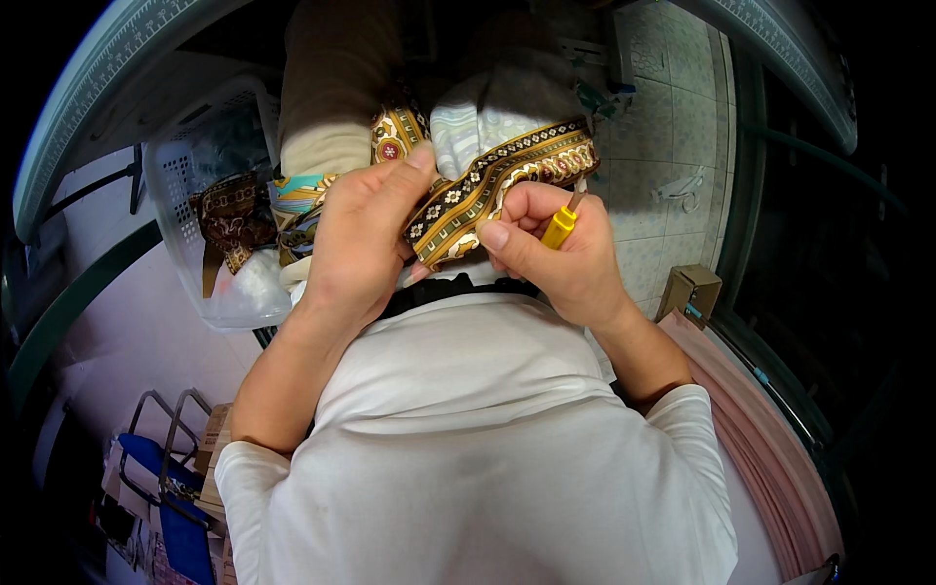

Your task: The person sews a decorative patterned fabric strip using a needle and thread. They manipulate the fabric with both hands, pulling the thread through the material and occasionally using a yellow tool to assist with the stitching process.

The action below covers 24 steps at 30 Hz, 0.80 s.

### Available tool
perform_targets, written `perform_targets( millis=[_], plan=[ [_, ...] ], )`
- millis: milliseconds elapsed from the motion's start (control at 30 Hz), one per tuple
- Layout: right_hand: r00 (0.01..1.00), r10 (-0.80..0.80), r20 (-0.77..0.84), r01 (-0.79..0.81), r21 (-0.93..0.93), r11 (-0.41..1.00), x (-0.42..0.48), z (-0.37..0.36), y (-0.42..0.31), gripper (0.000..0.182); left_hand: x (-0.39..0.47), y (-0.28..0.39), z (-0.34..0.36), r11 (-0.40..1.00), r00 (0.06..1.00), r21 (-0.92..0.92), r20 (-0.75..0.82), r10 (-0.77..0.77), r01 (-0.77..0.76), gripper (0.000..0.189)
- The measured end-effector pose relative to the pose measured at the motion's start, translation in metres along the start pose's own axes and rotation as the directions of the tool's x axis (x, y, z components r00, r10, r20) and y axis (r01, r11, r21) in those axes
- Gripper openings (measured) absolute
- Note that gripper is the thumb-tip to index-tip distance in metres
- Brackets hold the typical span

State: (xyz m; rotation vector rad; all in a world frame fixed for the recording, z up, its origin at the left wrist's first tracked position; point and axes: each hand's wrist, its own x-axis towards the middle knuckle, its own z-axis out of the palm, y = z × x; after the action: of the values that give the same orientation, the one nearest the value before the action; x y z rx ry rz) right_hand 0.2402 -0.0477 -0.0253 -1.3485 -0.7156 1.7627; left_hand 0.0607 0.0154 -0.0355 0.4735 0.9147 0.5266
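Across my lap runs a patterned fabric strip (pixel 468 201) in black, gold, green and white, with floral and striped bands. My left hand (pixel 358 238) grips it near its middle, thumb on top. Between thumb and fingers of my right hand (pixel 567 256) is the strip's lower edge. That same hand also holds a small tool with a yellow handle (pixel 559 228), its thin shaft pointing up and away; its tip is hard to make out against the cloth. More patterned fabric (pixel 303 197), with turquoise and gold, lies over my leg beside my left wrist.
To the left stands a white plastic basket (pixel 172 172) holding dark patterned cloth (pixel 230 219) and clear plastic bags. On the right are a small cardboard box (pixel 689 290), pink fabric (pixel 760 439) and tiled floor. A blue chair (pixel 179 512) stands at lower left.
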Motion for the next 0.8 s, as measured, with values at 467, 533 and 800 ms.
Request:
perform_targets(
  millis=[467, 533, 800],
  plan=[
    [1.000, -0.010, -0.010, 0.010, -0.021, 1.000, -0.001, 0.002, 0.000, 0.014, 0.000, -0.003, -0.004, 0.997, 1.000, 0.070, -0.018, -0.025, 0.026, 0.042],
    [1.000, 0.011, 0.000, -0.011, -0.014, 1.000, -0.002, 0.000, -0.002, 0.014, -0.001, -0.002, -0.005, 1.000, 1.000, 0.007, 0.025, 0.007, -0.007, 0.049],
    [0.999, -0.008, -0.051, 0.010, 0.044, 0.999, -0.002, -0.004, -0.003, 0.014, -0.005, 0.006, -0.013, 0.984, 0.980, 0.145, 0.185, 0.072, -0.100, 0.036]
  ],
)
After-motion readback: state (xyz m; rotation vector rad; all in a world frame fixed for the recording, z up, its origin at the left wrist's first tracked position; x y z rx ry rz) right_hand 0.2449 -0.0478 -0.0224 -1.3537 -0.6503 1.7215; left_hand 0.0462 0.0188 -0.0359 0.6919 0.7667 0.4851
